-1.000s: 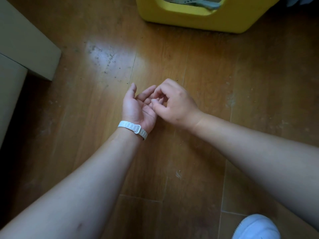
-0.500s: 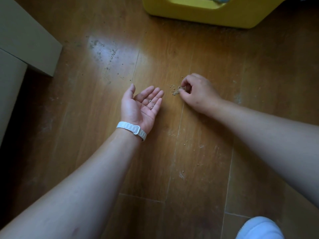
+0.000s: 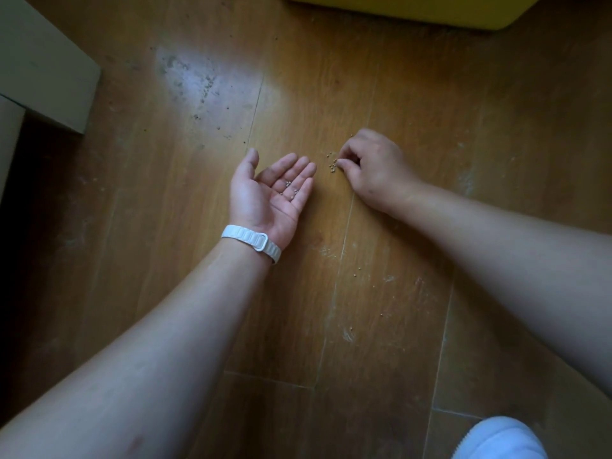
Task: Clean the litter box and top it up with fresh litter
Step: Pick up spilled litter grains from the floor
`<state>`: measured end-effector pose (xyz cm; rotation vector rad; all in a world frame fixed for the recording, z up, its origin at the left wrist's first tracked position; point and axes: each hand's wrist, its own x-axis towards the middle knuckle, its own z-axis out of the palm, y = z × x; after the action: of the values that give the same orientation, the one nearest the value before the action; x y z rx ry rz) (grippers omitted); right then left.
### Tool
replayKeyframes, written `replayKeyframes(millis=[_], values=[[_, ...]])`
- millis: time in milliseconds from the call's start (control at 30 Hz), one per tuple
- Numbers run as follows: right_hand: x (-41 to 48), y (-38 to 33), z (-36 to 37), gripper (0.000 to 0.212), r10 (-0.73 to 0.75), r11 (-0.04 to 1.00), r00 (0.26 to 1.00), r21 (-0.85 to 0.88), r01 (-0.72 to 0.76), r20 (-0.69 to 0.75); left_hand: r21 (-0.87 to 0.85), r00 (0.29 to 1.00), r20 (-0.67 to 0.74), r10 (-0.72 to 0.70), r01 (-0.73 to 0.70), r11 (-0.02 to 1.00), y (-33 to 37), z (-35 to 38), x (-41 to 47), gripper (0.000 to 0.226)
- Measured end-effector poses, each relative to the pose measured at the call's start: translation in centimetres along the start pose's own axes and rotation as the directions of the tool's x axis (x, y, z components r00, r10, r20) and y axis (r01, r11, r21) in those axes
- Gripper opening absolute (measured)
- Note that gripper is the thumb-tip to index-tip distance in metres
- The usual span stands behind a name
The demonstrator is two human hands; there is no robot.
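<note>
My left hand point(image 3: 270, 190) lies palm up on the wooden floor point(image 3: 364, 94), fingers straight, with a few litter grains point(image 3: 289, 188) resting in the palm. A white band circles that wrist. To its right my right hand point(image 3: 374, 170) is on the floor, thumb and fingers curled and pinching at a small cluster of spilled litter grains point(image 3: 332, 164). Only the bottom edge of the yellow litter box point(image 3: 430, 9) shows at the top of the view.
A beige cardboard box point(image 3: 39, 71) stands at the upper left. More stray grains point(image 3: 356, 276) and dusty specks point(image 3: 202, 91) dot the floor. A white shoe tip point(image 3: 500, 438) shows at the bottom right.
My right hand left my left palm and moved right onto the floor, where it now pinches at the spilled grains. The view tilted down, so less of the yellow box shows.
</note>
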<state>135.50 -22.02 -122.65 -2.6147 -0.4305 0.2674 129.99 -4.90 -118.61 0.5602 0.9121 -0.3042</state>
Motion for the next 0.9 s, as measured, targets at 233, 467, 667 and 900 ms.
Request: replayKeyframes(millis=[233,467,667,900], values=[[0.2,-1.0,-0.3,0.013,0.02,0.998,0.999,-0.052,-0.018,0.039,0.007,0.999,-0.025,0.019,-0.019,1.0,-0.3,0.1,0.3,0.055],[-2.8,-7.0,-0.9,0.007,-0.164,0.951,0.986,0.264,0.163,-0.018,-0.1,1.0,0.02,-0.003,0.005,0.995,-0.3,0.4,-0.6,0.052],[-3.6,-7.7,-1.2,0.015,-0.185,0.935,0.98,0.295,0.199,-0.073,-0.102,0.999,0.05,0.013,-0.008,0.995,-0.1,0.4,-1.3,0.052],[-1.8,-2.4,-1.5,0.021,-0.015,0.997,1.0,0.07,0.014,0.018,-0.013,1.0,0.015,0.026,-0.026,1.0,0.4,-0.3,-1.4,0.056]])
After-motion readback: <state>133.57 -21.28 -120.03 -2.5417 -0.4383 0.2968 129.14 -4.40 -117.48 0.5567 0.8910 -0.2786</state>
